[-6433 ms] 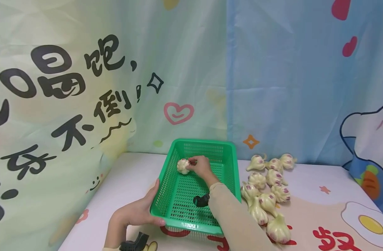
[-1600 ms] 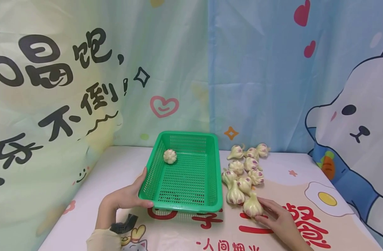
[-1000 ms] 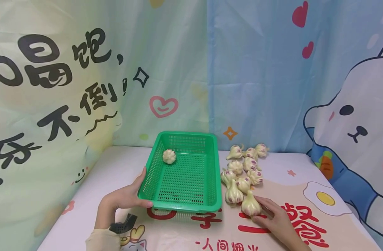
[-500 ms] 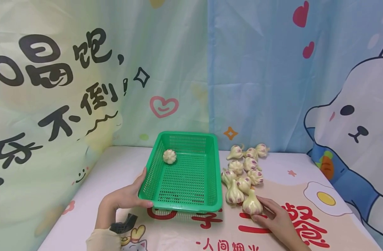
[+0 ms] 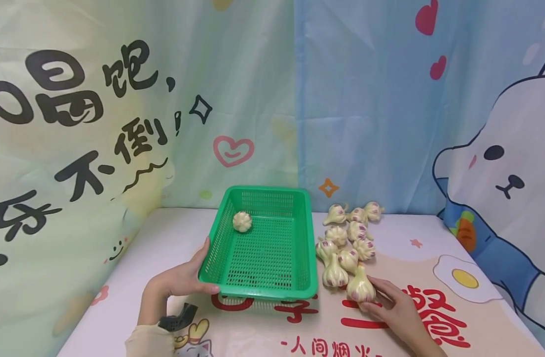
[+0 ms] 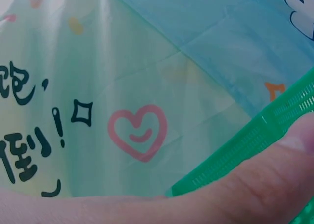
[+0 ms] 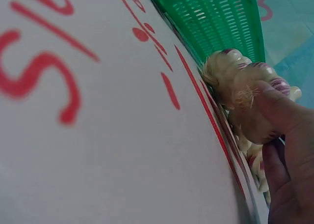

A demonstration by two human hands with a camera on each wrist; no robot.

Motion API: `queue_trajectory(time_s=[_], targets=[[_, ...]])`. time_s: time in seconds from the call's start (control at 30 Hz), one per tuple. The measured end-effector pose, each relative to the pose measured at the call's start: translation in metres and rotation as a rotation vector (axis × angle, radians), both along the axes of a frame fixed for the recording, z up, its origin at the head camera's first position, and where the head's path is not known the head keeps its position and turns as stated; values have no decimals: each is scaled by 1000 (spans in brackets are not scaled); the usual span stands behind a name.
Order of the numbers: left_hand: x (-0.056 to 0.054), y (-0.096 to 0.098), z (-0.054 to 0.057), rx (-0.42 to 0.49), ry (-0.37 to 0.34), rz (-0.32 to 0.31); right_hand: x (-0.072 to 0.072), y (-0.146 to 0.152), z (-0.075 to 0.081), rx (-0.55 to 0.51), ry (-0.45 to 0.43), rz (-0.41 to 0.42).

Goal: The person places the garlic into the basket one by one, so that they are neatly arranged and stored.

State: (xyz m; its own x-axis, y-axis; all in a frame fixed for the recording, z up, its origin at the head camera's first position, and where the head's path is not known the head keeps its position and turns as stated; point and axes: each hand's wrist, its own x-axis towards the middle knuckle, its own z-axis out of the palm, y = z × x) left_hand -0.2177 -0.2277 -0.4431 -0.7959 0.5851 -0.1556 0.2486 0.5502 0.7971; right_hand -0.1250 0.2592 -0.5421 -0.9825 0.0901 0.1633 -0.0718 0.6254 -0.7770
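My left hand [image 5: 181,278] grips the near left corner of a green perforated plastic basket [image 5: 272,293]. Its thumb lies over the front rim, and the other fingers are mostly hidden along the left side. A single garlic bulb [image 5: 242,221] sits inside, by the basket's left wall. To the right of the basket, my right hand [image 5: 398,310] pinches the nearest garlic bulb [image 5: 360,288] between thumb and fingers, its stem pointing up. In the right wrist view the thumb presses on that bulb [image 7: 255,116] near its roots, and fingers lie against its lower side.
Several more garlic bulbs [image 5: 336,236] lie in a loose cluster on the table, close along the basket's right side. A printed cloth [image 5: 326,327] covers the table. Behind it hangs a patterned curtain [image 5: 254,99], just past the basket's far edge.
Earlier my right hand held a garlic bulb inside the basket. It released it there and moved right to the nearest bulb on the table. Over the last second hardly anything has moved.
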Motion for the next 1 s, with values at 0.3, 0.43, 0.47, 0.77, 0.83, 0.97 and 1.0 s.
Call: queue_trajectory(time_s=[0.3, 0.43, 0.47, 0.77, 0.83, 0.97, 1.0], targets=[[0, 6, 2, 1, -18, 2, 4, 3, 18, -108, -110, -27], [2, 2, 2, -23, -32, 17, 2, -1, 27, -142, -104, -30], [3, 2, 2, -26, -34, 20, 1, -2, 29, -136, -88, -32], [2, 0, 4, -13, -20, 16, -8, -11, 39, -208, -22, -49], [3, 0, 5, -9, -24, 22, -11, -14, 40, -217, -28, -46], [4, 0, 3, 0, -22, 16, -17, -20, 47, -235, -42, -39], [4, 0, 3, 4, -20, 10, -19, -22, 49, -237, -45, -36]])
